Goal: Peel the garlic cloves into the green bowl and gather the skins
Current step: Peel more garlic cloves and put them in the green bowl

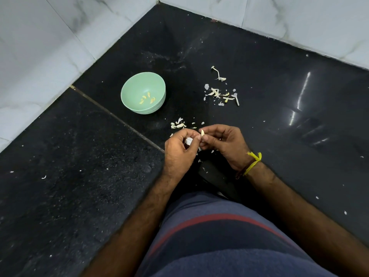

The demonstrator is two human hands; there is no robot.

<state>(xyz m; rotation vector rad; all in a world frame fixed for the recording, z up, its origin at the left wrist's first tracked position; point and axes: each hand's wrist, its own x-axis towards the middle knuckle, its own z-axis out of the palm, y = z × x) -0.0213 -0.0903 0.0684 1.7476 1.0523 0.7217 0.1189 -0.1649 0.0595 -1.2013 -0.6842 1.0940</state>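
**Two hands working one garlic clove over a black surface**

Along the left and the far edge, white marbled wall tiles (40,62) meet the black polished stone surface (75,176), which is dusted with pale flecks and crossed by a thin diagonal seam (119,118).

Left of centre stands the green bowl (127,90), upright, with a few yellowish peeled cloves (147,98) lying in its bottom. It is well apart from the hands.

Just in front of the hands, a small scatter of skins (178,124) lies on the stone. The left hand (179,150) is curled, its thumb and fingers closed around a white bit of garlic (188,140); whether that is a clove or loose skin cannot be told. The two hands are drawn together, fingertips touching, and between them a pale garlic clove (202,133) stands pinched at the fingertips. The right hand (227,144) closes on that clove from the other side; a yellow thread and a dark band (250,166) circle its wrist.

Farther back and to the right, a second, looser scatter of skins and stem pieces (220,94) is spread over the stone, near neither the bowl nor the hands.

At the bottom, a dark blue garment with a red stripe (219,236) fills the near edge.
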